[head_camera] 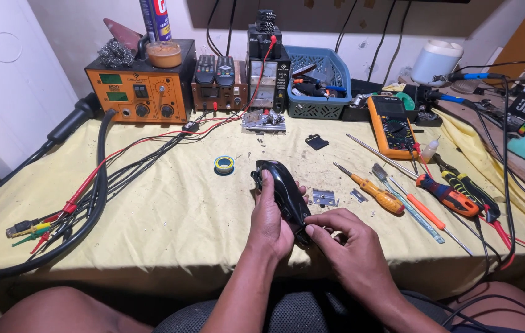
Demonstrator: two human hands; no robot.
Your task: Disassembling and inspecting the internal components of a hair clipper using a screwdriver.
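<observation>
at the bottom centre of the frame, both forearms come up over a dark seat and meet above the near edge of the yellow cloth. the left hand wraps the black hair clipper, thumb running up its side, fingers curled behind it, the body tilted with its head pointing up the frame. the right hand pinches the lower end of the clipper between thumb and forefinger, other fingers loosely bent; whether it grips a small part there, i cannot tell. to do this well, it seems wise to keep the left grip firm and work only with the right fingertips, low over the cloth so any small piece lands where it can be seen.

just right of the hands lie a small metal bracket and an orange screwdriver, with more screwdrivers beyond. a little up-frame sits a blue and yellow solder spool. at the left, black cables and red leads curve across. toward the top stand an orange soldering station, a power supply, a blue basket and an orange multimeter.
</observation>
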